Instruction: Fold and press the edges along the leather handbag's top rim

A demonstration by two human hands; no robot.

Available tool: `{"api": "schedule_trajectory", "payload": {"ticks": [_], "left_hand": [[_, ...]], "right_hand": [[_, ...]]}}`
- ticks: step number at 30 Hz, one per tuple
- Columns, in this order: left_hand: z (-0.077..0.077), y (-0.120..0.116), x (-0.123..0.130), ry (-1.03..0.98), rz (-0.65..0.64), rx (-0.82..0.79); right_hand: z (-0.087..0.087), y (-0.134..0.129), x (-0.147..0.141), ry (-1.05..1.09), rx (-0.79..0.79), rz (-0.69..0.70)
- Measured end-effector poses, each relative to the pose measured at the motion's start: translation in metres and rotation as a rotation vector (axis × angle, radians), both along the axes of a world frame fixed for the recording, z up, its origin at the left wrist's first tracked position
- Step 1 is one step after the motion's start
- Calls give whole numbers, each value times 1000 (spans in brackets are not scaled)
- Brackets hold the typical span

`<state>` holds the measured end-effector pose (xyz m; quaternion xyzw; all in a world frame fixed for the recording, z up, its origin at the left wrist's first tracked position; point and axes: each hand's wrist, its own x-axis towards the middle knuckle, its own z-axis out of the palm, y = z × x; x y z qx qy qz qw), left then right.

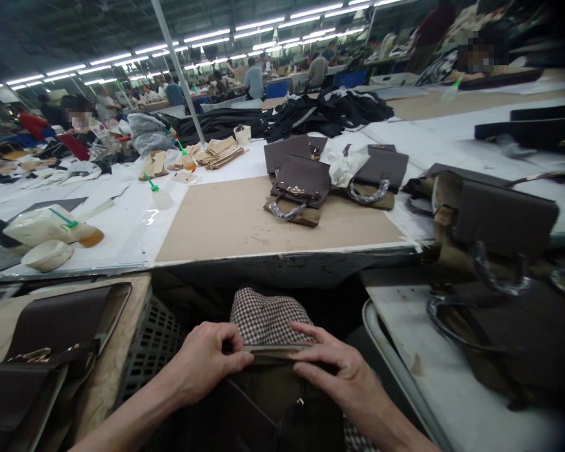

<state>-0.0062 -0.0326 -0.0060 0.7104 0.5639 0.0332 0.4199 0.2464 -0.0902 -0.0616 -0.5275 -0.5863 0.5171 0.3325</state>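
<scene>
Ok so your left hand (209, 356) is pinching the rim of the dark bag (258, 389), just your side of the white table (127, 251); your right hand (341, 370) has fingers fanned along it, can't really tell if they're gripping.

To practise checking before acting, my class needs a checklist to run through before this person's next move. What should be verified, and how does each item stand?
1. Left hand on the rim of the dark bag: ok, pinching it.
2. Right hand at the same rim: ok, touching it.
3. Right hand's grip firm: cannot tell.
4. Whole dark bag in view: not ok, the picture's lower border cuts it off.
5. Nearest amber-liquid bottle apart from the dark bag: ok, it is on the table.
</scene>
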Motion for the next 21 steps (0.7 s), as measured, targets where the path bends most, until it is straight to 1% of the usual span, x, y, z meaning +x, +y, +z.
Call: {"api": "schedule_trajectory", "payload": {"ticks": [4,7,9,12,15,17,21], "left_hand": [[-1,2,1,-22,-8,-7],[3,2,-1,-74,-47,-42],[8,2,-3,-127,-83,-66],[16,2,-5,-206,-113,-100],[22,4,-3,-193,-137,-110],[25,6,2,-155,-197,-100],[29,12,21,-161,-416,-73]], "right_hand": [[2,-1,7,-83,49,24],[3,-2,9,-175,168,96],[2,-3,8,-220,260,118],[0,-5,4,-256,347,92],[-1,-6,1,-273,384,48],[1,-6,0,-290,383,67],[6,-6,2,-290,355,132]]}}
